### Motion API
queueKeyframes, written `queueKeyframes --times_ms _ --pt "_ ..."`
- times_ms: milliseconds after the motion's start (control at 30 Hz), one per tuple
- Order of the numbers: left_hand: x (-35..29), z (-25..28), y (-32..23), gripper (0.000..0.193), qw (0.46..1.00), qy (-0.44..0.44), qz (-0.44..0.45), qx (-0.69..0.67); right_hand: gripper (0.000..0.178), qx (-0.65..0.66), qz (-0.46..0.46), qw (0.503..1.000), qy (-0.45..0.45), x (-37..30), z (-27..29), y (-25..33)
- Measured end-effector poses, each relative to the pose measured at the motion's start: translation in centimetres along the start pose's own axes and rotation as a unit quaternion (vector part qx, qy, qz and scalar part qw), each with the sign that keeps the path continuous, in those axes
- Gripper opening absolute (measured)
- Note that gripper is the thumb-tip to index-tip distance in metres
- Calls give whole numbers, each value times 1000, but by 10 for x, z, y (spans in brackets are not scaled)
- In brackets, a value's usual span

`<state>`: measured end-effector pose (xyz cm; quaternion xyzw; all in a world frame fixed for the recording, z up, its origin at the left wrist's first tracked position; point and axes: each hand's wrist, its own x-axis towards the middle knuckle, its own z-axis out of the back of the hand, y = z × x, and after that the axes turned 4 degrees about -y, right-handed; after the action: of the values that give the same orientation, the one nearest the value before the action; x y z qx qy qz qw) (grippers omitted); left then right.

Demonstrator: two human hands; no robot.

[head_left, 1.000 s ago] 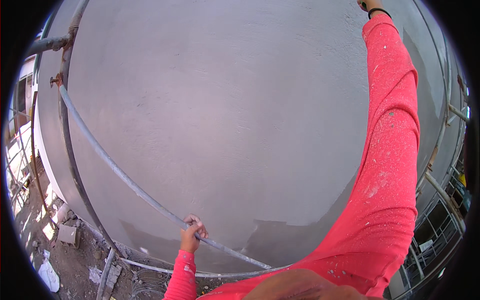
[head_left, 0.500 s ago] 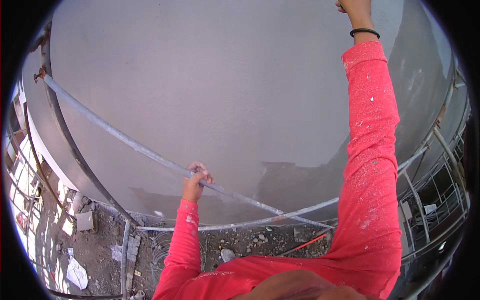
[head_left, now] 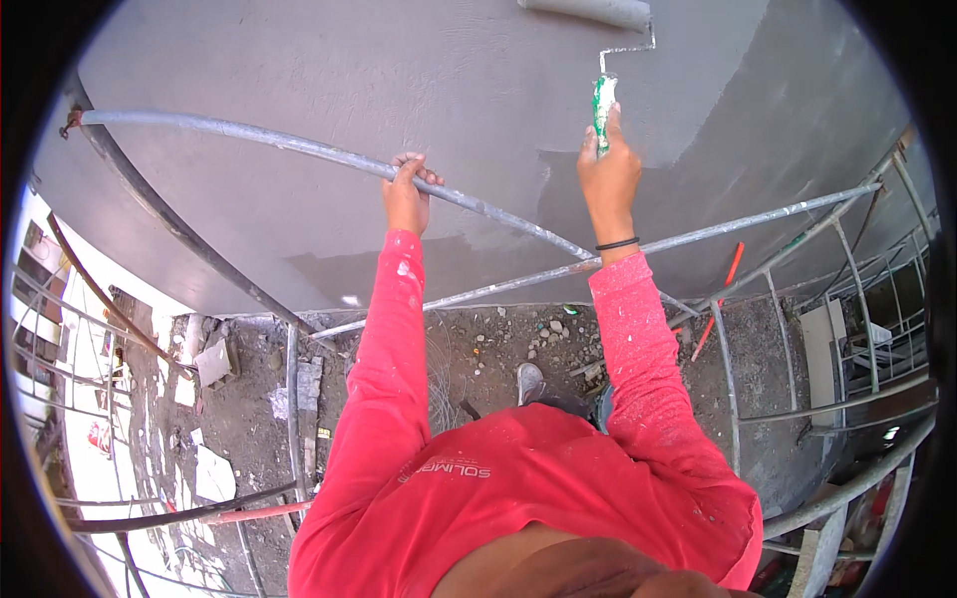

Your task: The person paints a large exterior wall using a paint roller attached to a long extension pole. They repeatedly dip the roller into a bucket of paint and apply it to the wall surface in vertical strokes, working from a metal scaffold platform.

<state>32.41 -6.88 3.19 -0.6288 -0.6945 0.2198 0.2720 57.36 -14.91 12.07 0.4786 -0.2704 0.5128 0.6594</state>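
**Paint roller (head_left: 588,13) at the grey wall (head_left: 299,65)**

The right hand (head_left: 609,184) grasps the green-and-white handle (head_left: 603,100), fingers wrapped round it; the roller's sleeve lies far, right of centre. The left hand (head_left: 406,202), further left, is curled around a slanting metal pipe (head_left: 269,137).

Smooth grey wall (head_left: 289,209), darker toward lower right, above stone-strewn dirt ground (head_left: 257,414) with sunlit patches (head_left: 185,391) at left.

Head-worn fisheye — steeply downward, close
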Motion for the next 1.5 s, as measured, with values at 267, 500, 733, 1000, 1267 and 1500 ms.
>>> queueKeyframes --times_ms 267,500,733,1000,1267,1500 --pt "4 3 3 12 1000 -24 0 -4 51 -9 -112 984 141 -137 1 -39" --pt "5 2 5 14 1000 -1 8 22 51 65 -190 961 190 -179 19 -79" --pt "8 9 4 12 998 -33 -12 44 41 118 -162 977 74 -198 142 -114" --pt "-3 -31 16 25 980 -149 -90 94 24 144 -481 855 -131 -298 256 -196" --pt "-146 -177 200 65 718 141 -330 597 14 45 -808 571 -141 -413 268 -315" --pt "-149 -297 376 73 584 417 -228 658 27 -45 -875 482 3 -565 209 -445"
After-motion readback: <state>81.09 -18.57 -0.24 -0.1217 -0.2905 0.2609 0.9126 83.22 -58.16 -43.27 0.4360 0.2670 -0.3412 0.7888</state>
